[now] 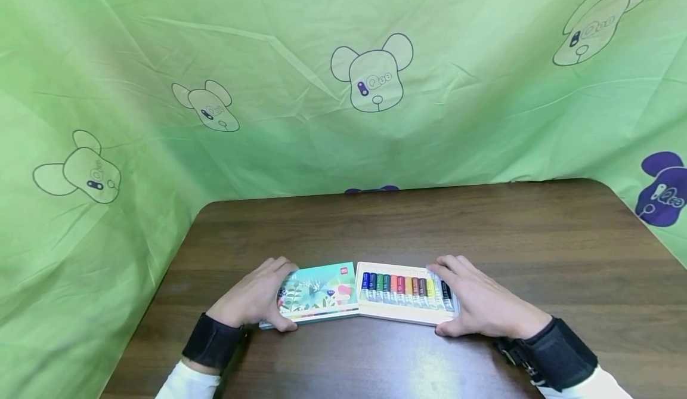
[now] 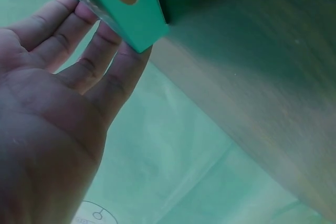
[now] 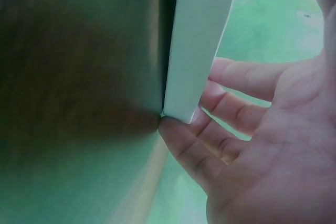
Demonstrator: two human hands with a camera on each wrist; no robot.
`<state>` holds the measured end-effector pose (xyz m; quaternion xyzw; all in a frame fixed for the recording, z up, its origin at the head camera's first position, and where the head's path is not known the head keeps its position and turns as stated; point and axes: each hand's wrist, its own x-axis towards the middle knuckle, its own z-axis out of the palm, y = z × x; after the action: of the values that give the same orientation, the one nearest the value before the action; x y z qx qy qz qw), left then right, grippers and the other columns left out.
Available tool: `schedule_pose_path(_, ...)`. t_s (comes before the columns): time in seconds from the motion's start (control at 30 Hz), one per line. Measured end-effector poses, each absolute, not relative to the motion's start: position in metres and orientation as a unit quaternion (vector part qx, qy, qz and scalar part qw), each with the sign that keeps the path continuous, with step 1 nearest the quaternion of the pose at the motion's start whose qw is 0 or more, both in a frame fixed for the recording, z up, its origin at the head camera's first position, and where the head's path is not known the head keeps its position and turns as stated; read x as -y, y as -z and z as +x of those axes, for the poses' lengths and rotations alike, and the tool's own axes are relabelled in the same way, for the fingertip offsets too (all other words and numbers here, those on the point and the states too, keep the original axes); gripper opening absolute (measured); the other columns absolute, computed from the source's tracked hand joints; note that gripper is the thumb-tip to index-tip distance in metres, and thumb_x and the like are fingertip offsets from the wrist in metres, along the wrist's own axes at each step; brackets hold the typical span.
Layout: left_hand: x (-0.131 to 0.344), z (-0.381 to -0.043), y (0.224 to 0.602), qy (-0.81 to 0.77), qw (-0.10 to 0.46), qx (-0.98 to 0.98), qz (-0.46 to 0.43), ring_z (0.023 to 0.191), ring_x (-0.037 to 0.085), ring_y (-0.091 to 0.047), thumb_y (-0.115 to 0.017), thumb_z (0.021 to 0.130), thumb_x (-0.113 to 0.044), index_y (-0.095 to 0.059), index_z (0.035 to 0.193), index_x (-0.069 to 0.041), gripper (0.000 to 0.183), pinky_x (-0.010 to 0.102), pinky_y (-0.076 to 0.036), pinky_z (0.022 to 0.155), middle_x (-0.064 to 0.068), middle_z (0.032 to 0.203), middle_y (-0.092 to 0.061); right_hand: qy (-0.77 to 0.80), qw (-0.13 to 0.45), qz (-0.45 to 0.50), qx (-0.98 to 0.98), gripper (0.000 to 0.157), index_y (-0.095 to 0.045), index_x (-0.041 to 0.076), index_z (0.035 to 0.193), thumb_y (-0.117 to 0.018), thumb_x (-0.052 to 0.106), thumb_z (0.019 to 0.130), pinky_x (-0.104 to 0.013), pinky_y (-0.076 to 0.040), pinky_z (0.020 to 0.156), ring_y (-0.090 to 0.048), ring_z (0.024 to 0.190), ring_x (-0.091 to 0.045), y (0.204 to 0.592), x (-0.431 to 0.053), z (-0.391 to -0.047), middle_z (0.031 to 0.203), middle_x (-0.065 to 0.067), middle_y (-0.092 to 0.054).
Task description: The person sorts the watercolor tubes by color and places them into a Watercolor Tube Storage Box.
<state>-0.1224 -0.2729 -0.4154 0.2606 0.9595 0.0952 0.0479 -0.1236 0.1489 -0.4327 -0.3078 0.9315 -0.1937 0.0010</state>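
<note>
A teal paint box (image 1: 322,288) with a printed floral top lies on the brown table in the head view. My left hand (image 1: 260,294) grips its left end, thumb at the near edge and fingers at the far side. The left wrist view shows the green end face (image 2: 144,22) with a rounded cutout. Beside it, near edges meeting at a slight angle, is a white tray (image 1: 397,312) holding a row of colored paint tubes (image 1: 405,288). My right hand (image 1: 477,300) holds the tray's right end, covering part of it. The tray's pale side (image 3: 194,51) shows in the right wrist view.
The wooden table (image 1: 376,232) extends behind and in front of the box and tray. A green cloth (image 1: 290,136) with bear-head drawings hangs along the table's back and sides. Black bands (image 1: 212,342) wrap both wrists.
</note>
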Motion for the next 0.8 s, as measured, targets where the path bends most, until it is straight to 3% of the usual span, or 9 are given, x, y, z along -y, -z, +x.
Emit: schedule_pose_path(0.8, 0.269, -0.1271, 0.4158, -0.102, 0.074, -0.956, 0.265, 0.108, 0.007, -0.042, -0.081, 0.045, -0.057, -0.053, 0.128, -0.016, 0.097, 0.031, -0.043, 0.093, -0.013, 0.119, -0.05, 0.212, 0.04, -0.331, -0.919, 0.099, -0.05, 0.008, 0.136, -0.08, 0.057, 0.056, -0.045, -0.04, 0.098, -0.038, 0.124, -0.02, 0.4314, -0.1511, -0.1239, 0.138, -0.006, -0.044)
